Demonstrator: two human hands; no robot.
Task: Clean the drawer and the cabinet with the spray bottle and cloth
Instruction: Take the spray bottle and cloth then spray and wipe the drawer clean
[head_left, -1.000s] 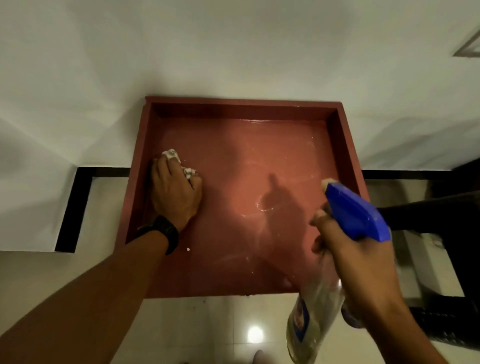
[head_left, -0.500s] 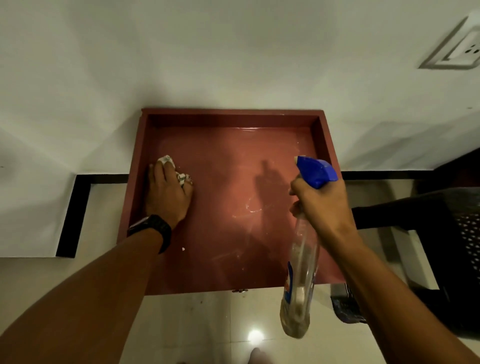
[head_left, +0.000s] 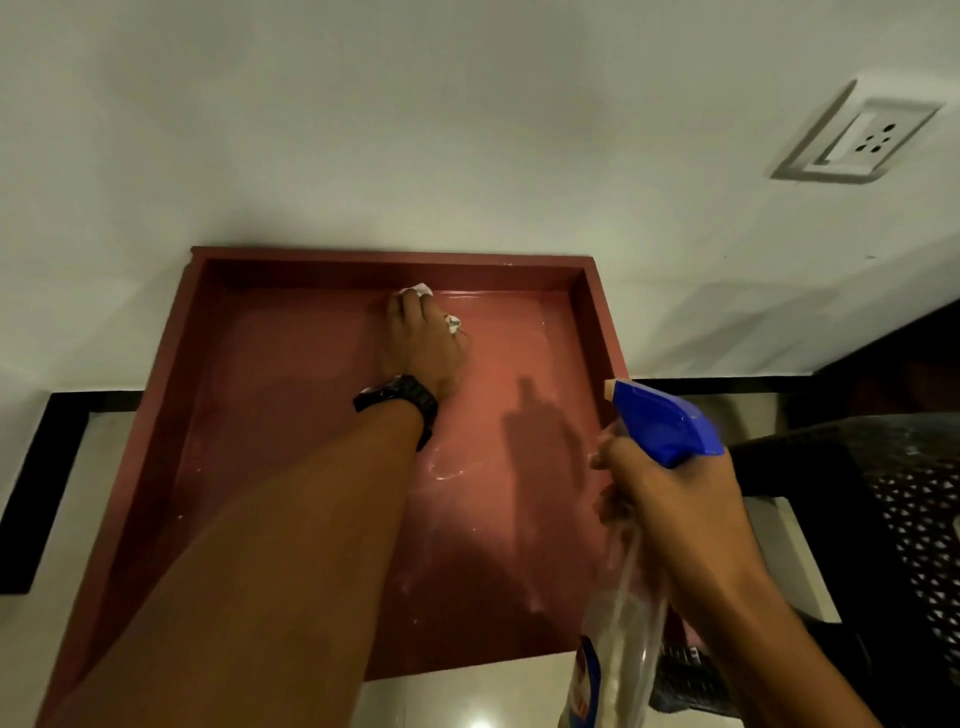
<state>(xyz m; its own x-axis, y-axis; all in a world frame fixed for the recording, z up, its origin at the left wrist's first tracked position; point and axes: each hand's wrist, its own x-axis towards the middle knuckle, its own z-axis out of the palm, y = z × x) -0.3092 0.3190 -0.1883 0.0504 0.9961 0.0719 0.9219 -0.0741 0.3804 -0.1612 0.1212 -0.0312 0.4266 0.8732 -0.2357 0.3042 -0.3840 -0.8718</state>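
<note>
A reddish-brown drawer (head_left: 171, 374) lies on the floor against the white wall, its bottom wet and streaked. My left hand (head_left: 423, 343), with a black watch on the wrist, presses a white cloth (head_left: 418, 290) onto the drawer bottom near the far wall. Only bits of the cloth show past the fingers. My right hand (head_left: 670, 499) holds a clear spray bottle (head_left: 618, 634) with a blue trigger head (head_left: 660, 421) above the drawer's right side, nozzle pointing to the left.
A dark perforated plastic chair (head_left: 893, 519) stands to the right of the drawer. A wall socket (head_left: 862, 137) sits at the upper right. Black skirting (head_left: 36, 499) runs along the wall's foot. Glossy pale floor tiles (head_left: 467, 701) lie in front.
My left hand has slid the cloth from the drawer's left side to the far middle. My right hand with the bottle has shifted slightly right and lower.
</note>
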